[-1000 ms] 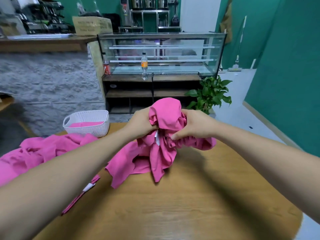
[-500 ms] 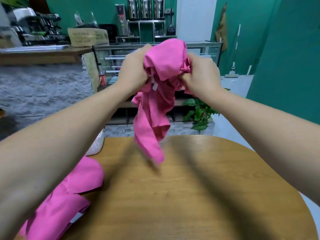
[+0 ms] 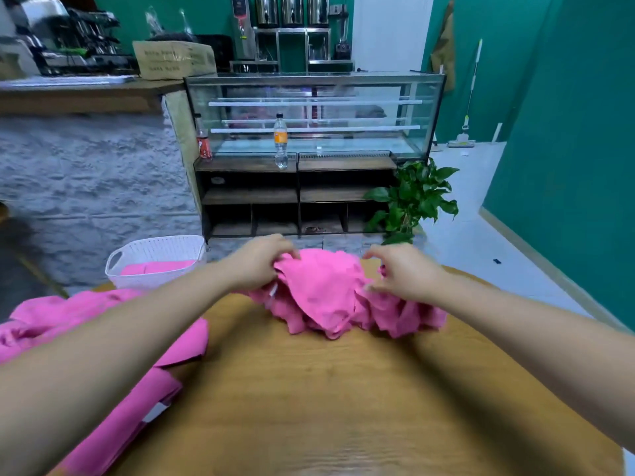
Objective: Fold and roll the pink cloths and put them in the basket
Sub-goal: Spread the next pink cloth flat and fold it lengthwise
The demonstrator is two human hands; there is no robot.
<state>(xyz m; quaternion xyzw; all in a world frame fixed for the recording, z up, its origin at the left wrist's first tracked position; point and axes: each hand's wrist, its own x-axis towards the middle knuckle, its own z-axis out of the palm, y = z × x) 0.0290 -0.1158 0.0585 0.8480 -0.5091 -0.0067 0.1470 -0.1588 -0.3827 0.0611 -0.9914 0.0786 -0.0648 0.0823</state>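
A crumpled pink cloth (image 3: 326,293) lies bunched on the far side of the round wooden table (image 3: 343,407). My left hand (image 3: 257,264) pinches its upper left edge. My right hand (image 3: 403,274) has its fingers curled on the cloth's right part; the grip is blurred. A white perforated basket (image 3: 144,250) stands at the table's far left with a pink cloth (image 3: 158,269) inside. More pink cloths (image 3: 113,355) sprawl along the table's left side, partly under my left forearm.
Beyond the table stand a glass display case (image 3: 316,111) on dark shelves, a potted plant (image 3: 412,201) and a stone-faced counter (image 3: 86,173). A green wall (image 3: 567,132) runs along the right. Bare wood lies in front of the cloth.
Both hands lifted the cloth high off the table, then brought it down onto the far side. The hands now sit further apart on it.
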